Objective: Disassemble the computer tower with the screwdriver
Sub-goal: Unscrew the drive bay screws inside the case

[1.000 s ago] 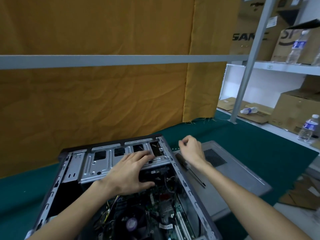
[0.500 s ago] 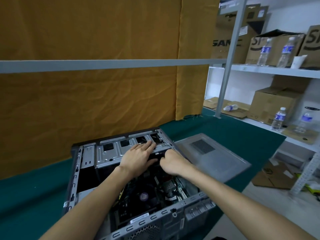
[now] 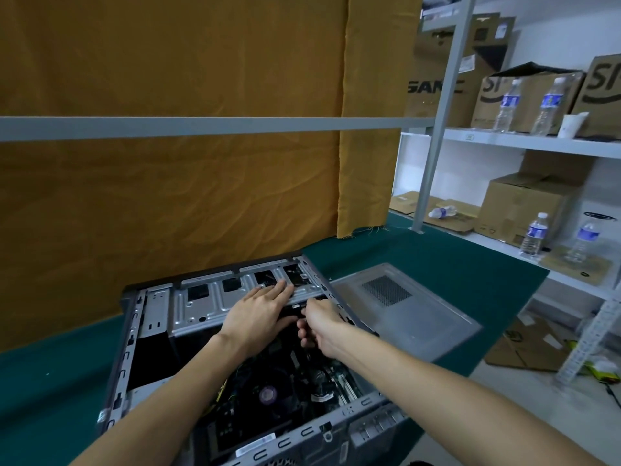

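A second ago the right hand (image 3: 324, 326) was closed above the screwdriver, which lay on the detached side panel (image 3: 408, 307) just right of the computer tower (image 3: 188, 307). Since then it has crossed over the tower's right edge into the open case, and its curled fingers now reach in under the drive cage (image 3: 215, 302), just beside the left hand (image 3: 257, 314) (what they grip is hidden). The screwdriver no longer shows on the panel.

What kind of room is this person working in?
Probably a storeroom or workshop used for computer repair: metal shelving stacked with cardboard boxes, an opened computer tower on a green-covered workbench.
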`<state>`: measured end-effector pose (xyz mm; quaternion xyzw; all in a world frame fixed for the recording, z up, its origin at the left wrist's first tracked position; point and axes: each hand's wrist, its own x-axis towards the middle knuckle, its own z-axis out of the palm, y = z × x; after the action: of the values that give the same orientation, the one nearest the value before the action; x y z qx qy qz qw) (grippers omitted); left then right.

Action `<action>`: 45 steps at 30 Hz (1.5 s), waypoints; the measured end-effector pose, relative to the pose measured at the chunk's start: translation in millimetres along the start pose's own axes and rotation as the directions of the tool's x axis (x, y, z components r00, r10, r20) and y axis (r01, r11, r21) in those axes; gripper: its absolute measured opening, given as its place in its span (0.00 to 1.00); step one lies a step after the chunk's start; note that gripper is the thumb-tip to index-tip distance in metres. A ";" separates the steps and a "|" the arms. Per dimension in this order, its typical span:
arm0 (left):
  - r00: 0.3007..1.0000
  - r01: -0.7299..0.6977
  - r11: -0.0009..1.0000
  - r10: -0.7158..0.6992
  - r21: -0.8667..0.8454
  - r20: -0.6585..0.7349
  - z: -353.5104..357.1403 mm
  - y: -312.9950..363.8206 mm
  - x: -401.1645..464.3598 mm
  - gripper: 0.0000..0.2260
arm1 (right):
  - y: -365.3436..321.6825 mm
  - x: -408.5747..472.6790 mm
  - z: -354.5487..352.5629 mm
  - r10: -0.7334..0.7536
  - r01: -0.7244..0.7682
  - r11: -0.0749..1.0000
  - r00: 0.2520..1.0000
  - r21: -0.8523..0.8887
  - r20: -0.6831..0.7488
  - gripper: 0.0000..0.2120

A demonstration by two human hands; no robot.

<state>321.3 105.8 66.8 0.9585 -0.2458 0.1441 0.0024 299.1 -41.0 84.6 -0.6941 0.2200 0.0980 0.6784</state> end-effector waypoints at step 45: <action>1.000 0.013 1.000 -0.013 0.009 0.022 -5.5 3.2 -2.2 0.32 | 2.0 -0.3 3.8 0.024 -0.021 0.993 0.999 0.117 -0.024 0.13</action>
<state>316.5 104.5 71.3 0.9617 -0.2389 0.1344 -0.0036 298.5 -37.2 82.7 -0.6518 0.2419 0.0838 0.7139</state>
